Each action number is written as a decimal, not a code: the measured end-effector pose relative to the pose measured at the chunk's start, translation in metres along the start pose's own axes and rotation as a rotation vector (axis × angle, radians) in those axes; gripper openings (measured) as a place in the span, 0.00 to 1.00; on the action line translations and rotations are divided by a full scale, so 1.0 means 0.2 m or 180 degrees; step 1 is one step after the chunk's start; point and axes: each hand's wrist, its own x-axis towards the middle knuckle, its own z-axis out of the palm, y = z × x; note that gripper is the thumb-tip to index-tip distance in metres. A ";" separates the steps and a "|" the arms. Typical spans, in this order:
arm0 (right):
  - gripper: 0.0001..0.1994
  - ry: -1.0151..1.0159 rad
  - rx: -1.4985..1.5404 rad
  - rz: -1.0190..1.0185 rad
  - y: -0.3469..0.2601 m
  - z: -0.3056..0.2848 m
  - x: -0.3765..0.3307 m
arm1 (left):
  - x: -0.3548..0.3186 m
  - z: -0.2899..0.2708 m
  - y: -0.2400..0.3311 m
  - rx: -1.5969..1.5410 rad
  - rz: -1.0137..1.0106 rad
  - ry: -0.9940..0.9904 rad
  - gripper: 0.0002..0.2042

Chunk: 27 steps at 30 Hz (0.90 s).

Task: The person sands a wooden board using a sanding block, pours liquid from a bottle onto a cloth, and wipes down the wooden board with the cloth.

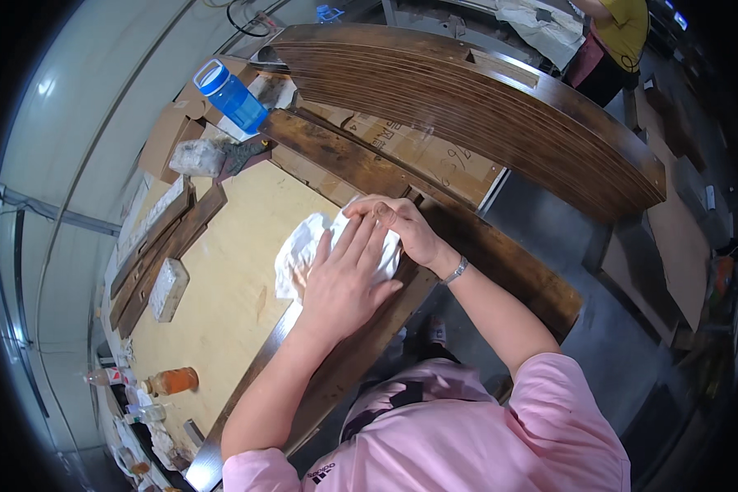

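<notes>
A crumpled white cloth lies over a long dark brown board with a glossy top, at the edge of the pale tabletop. My left hand rests flat on the cloth, its fingers stretched out and the thumb apart. Just beyond it, my right hand bends its fingers over the cloth's far side, close to the left fingertips. A metal band circles my right wrist. Whatever lies directly beneath the cloth is hidden.
A stack of curved brown boards stands at the back. Another dark plank runs along the right. A blue bottle, narrow wooden strips, a white block and an orange-brown bottle sit leftward. Another person stands far right.
</notes>
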 end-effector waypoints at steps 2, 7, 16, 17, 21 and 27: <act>0.31 0.0104 -0.0158 -0.0171 -0.02 0.00 -0.01 | 0.00 0.00 0.00 -0.0088 -0.0034 0.0053 0.41; 0.31 0.0061 -0.0288 -0.0040 -0.02 0.01 -0.03 | -0.33 -0.11 0.03 0.0249 -0.0587 -0.0391 0.41; 0.26 0.0313 -0.0025 0.0073 -0.01 0.03 -0.05 | -0.23 -0.08 0.04 0.0139 -0.0362 0.0180 0.31; 0.22 0.0349 -0.0160 0.0002 -0.02 0.06 -0.06 | -0.24 -0.07 0.04 0.0140 -0.0375 0.0167 0.31; 0.21 0.0440 0.0095 0.0030 -0.02 0.06 -0.04 | -0.05 -0.04 0.05 0.0262 -0.0372 0.0452 0.25; 0.20 0.0534 0.0112 -0.0082 -0.03 0.07 -0.07 | -0.21 -0.14 0.06 0.0163 -0.0438 0.0011 0.19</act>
